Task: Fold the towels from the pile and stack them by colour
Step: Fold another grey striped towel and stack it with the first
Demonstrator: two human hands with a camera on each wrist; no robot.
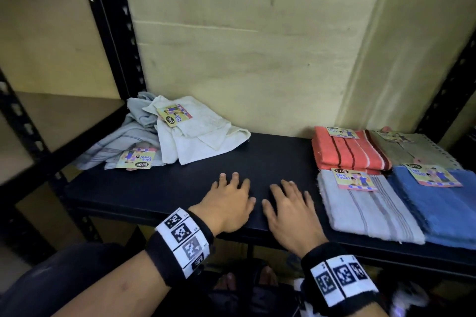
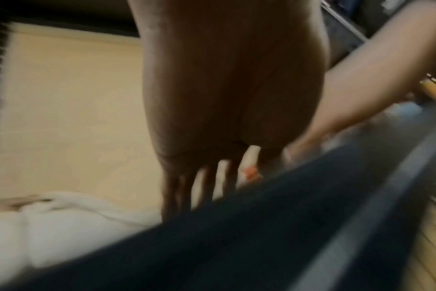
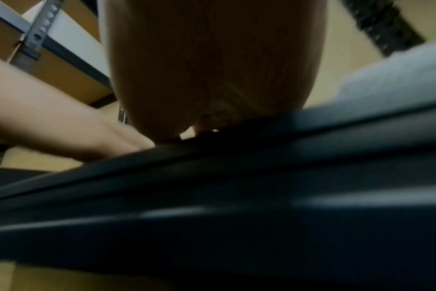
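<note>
Both hands lie flat and empty on the black shelf point(image 1: 270, 159), side by side near its front edge: my left hand point(image 1: 229, 198) and my right hand point(image 1: 291, 208), fingers straight. At the back left sits the unfolded pile: a white towel point(image 1: 203, 134) over a pale grey-blue striped towel point(image 1: 123, 141). On the right lie folded towels: an orange striped one point(image 1: 347, 152), a beige one point(image 1: 417, 149), a grey striped one point(image 1: 365, 211) and a blue one point(image 1: 443, 203). The left wrist view shows my left hand's fingers point(image 2: 202, 187) straight over the shelf.
Black perforated uprights point(image 1: 110, 26) frame the shelf, with a yellowish wall point(image 1: 244, 46) behind. Another shelf bay point(image 1: 59, 121) stands to the left. Bare black shelf surface lies between the pile and the folded towels. My sandalled feet point(image 1: 244, 283) show below the shelf.
</note>
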